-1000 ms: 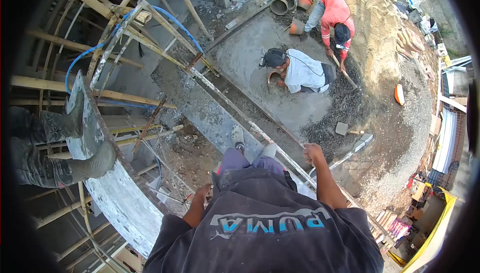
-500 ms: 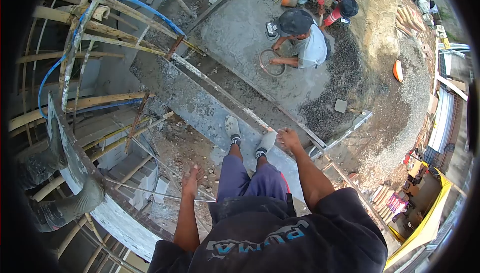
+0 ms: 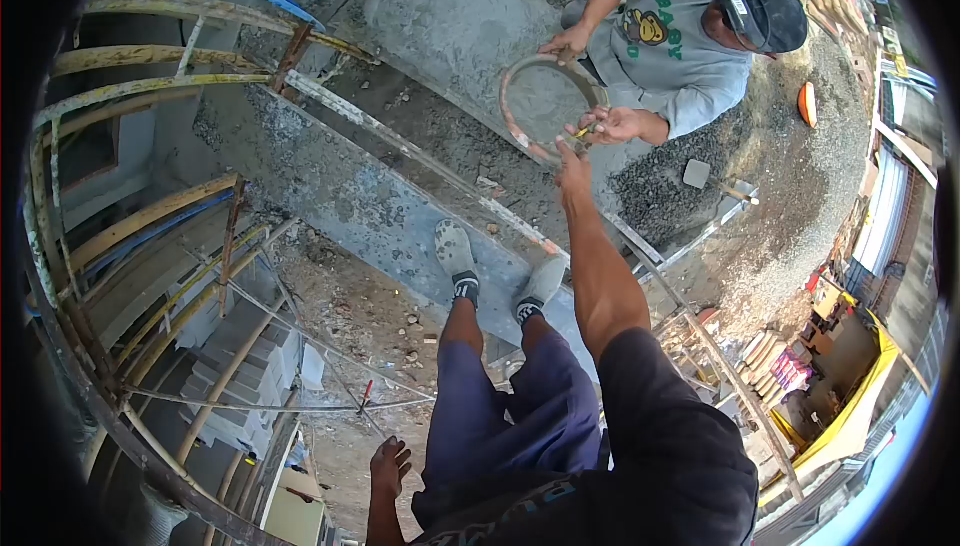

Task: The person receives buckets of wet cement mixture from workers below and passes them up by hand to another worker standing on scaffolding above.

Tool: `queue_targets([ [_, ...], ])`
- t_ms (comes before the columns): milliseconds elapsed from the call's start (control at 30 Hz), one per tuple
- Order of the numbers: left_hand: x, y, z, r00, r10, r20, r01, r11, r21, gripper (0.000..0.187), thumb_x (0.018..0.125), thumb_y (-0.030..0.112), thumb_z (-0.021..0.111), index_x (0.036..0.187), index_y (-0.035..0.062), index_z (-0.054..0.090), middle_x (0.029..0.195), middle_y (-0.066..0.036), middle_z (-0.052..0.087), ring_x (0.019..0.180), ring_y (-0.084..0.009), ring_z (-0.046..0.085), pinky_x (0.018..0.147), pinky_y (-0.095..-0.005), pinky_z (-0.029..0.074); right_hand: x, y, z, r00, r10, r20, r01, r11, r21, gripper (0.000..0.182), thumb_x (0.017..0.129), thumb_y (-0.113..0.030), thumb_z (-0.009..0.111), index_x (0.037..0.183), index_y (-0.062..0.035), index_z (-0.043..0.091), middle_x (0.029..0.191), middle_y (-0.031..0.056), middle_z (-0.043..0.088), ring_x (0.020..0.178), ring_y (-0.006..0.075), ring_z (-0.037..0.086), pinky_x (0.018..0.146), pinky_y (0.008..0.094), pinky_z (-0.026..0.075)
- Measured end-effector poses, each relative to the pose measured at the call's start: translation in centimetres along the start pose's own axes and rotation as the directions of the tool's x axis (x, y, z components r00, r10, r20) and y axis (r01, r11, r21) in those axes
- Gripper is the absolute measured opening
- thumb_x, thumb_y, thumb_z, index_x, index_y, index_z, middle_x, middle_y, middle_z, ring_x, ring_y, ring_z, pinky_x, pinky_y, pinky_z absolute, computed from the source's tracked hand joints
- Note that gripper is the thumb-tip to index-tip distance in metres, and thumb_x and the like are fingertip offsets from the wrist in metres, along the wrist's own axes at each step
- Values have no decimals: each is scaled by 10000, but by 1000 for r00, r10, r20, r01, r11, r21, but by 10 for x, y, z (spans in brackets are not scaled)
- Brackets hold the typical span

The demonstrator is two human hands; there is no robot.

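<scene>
At seven o'clock our left hand [image 3: 389, 466] hangs with loose fingers, grasping nothing. At one o'clock our right hand [image 3: 572, 168] stretches out, fingertips touching the rim of the concrete-filled pan [image 3: 545, 106] that a co-worker's hands [image 3: 618, 124] lift.

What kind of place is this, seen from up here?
Most likely a building site: bamboo scaffold poles, a wet concrete patch and a gravel heap below, where a co-worker lifts a round pan toward the right hand.

Rough grey slab [image 3: 350, 196]; pan [image 3: 545, 106] looks like worn metal.
</scene>
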State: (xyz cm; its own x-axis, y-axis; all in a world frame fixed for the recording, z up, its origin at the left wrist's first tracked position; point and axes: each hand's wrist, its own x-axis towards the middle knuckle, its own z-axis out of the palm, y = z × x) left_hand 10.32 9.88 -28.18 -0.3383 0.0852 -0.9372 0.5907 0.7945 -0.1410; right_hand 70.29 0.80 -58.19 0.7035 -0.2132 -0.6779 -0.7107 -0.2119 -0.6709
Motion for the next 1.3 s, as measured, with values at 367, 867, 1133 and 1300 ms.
queue_targets([
  [367, -20, 12, 17, 983, 145, 117, -145, 989, -11, 648, 929, 463, 559, 1430, 90, 385, 1339, -117, 530, 1147, -249, 571, 903, -407, 468, -106, -30, -52, 995, 91, -34, -52, 797, 601, 211, 854, -259, 646, 1039, -182, 579, 803, -15, 465, 645, 146, 437, 656, 583, 557],
  [867, -58, 30, 44, 928, 308, 208, -314, 950, -7, 594, 922, 455, 578, 1365, 79, 455, 1286, -75, 564, 1119, -208, 563, 898, -369, 442, -297, -31, -202, 977, 174, 125, -212, 876, 433, 179, 870, -201, 621, 772, -140, 485, 582, -46, 316, 504, 85, 322, 525, 335, 393],
  [1133, -88, 59, 157, 845, 327, 423, -341, 939, -44, 595, 904, 522, 570, 1323, 107, 489, 1268, -67, 546, 1093, -219, 550, 925, -384, 428, -450, -129, -268, 916, 57, 398, -169, 952, 253, 163, 863, -103, 614, 787, -144, 476, 587, -82, 347, 486, 41, 289, 487, 240, 246],
  [1300, -128, 60, 197, 750, 179, 637, -39, 973, -228, 693, 908, 635, 422, 1399, 146, 427, 1396, -97, 439, 1237, -280, 460, 1014, -452, 379, -560, -229, -298, 765, -54, 641, -73, 983, 170, 203, 875, -65, 611, 771, -142, 455, 599, -83, 338, 498, 40, 293, 500, 245, 250],
])
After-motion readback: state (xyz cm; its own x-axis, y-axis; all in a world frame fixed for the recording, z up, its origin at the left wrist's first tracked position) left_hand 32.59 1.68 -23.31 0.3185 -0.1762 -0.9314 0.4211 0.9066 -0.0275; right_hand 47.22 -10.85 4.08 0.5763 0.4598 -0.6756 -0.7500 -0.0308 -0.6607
